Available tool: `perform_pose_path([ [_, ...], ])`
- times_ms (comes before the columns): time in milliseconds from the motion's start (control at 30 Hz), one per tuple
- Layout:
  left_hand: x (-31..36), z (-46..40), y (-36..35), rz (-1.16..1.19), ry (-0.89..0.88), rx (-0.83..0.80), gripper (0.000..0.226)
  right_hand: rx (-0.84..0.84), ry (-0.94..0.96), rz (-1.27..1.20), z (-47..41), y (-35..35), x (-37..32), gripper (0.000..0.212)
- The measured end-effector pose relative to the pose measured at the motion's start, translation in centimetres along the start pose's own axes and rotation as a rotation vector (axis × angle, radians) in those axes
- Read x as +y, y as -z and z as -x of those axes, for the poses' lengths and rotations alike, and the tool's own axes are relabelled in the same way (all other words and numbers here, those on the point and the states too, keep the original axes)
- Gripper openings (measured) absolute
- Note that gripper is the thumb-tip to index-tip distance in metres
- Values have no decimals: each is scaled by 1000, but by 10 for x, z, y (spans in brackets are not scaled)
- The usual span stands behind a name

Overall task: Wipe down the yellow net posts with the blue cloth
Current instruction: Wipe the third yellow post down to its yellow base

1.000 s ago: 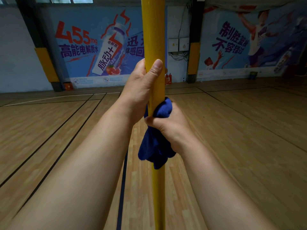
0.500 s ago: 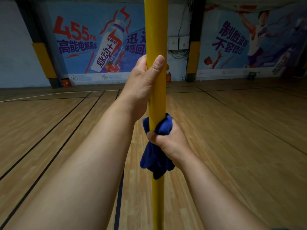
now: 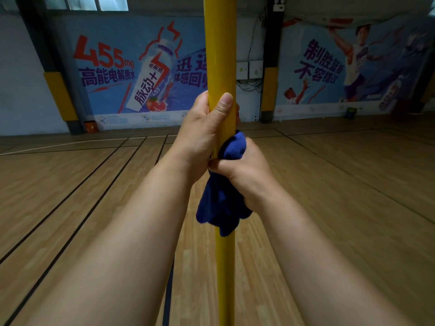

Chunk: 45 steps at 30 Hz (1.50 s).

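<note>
Wooden gym floor [image 3: 341, 184], mural wall behind; frame centre: right hand [image 3: 244, 170] clenched round blue cloth [image 3: 223, 208] on yellow post [image 3: 220, 55], left hand [image 3: 202, 135] gripping the post just above. Risk: hands touching, so an upward stroke may jam; hanging cloth tail may miss the far side

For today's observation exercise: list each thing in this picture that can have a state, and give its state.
Yellow post: upright, gripped by both hands.
Blue cloth: bunched against post, tail hanging.
Left hand: fingers curled round post.
Right hand: grips cloth on post, just below left.

Wooden court floor [image 3: 341, 184], drink advert mural [image 3: 131, 74]; perhaps electrical boxes [image 3: 249, 69]
</note>
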<state>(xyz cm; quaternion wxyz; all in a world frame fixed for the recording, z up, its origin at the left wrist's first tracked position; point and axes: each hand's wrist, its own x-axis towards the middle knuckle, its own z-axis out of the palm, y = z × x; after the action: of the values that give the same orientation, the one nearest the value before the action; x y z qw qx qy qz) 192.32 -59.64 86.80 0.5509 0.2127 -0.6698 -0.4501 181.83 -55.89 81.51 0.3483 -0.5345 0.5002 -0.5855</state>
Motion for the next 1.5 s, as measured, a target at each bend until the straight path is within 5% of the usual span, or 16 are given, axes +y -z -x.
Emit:
perform_pose_path([
  [533,-17,15,-9,-112,32,85,69,45,-75,27,25,-9,69,57],
  [700,-33,25,-10,-174,65,96,50,47,-109,6,33,-11,92,63],
  [1200,-60,45,-5,-138,152,43,62,120,-132,79,43,-15,100,68],
  [1500,-59,47,-7,-113,153,45,47,141,-74,97,45,-16,98,70],
])
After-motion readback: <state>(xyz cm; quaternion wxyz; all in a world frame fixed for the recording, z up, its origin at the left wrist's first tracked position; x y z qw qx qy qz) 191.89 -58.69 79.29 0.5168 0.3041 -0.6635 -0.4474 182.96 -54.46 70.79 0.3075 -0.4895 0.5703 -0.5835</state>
